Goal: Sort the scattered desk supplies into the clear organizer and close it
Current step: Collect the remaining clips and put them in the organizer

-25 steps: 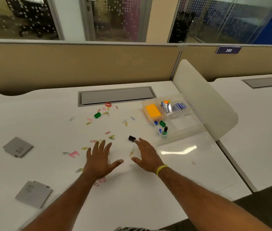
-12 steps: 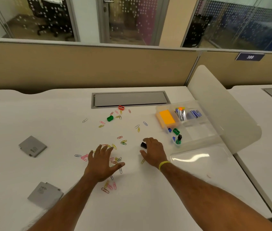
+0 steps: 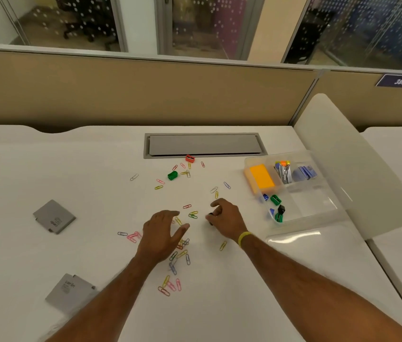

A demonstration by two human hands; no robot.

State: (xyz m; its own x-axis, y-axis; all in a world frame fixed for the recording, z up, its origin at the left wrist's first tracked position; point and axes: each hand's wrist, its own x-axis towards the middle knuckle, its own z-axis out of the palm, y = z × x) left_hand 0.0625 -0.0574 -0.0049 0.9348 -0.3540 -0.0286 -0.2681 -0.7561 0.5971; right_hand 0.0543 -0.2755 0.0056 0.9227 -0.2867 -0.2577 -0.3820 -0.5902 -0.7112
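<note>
Several coloured paper clips (image 3: 173,264) lie scattered over the white desk (image 3: 219,304). My left hand (image 3: 161,234) hovers spread over a cluster of them, fingers relaxed, holding nothing. My right hand (image 3: 225,219) curls its fingers round a small black sharpener (image 3: 209,216), mostly hidden under the fingers. A green sharpener (image 3: 172,175) and a red sharpener (image 3: 190,158) sit farther back. The clear organizer (image 3: 318,206) stands open at the right, with an orange pad (image 3: 261,178), staples and small sharpeners inside; its lid (image 3: 301,248) lies flat toward me.
Two grey square pads lie on the left, one (image 3: 54,216) farther back and one (image 3: 70,292) near the desk's front. A grey cable hatch (image 3: 204,144) is set into the desk at the back. A frosted divider panel (image 3: 357,169) rises just right of the organizer.
My right hand moved onto the black sharpener and curled its fingers round it. My left hand slid forward over the paper clips. The head camera shifted, so the scene sits more to the right.
</note>
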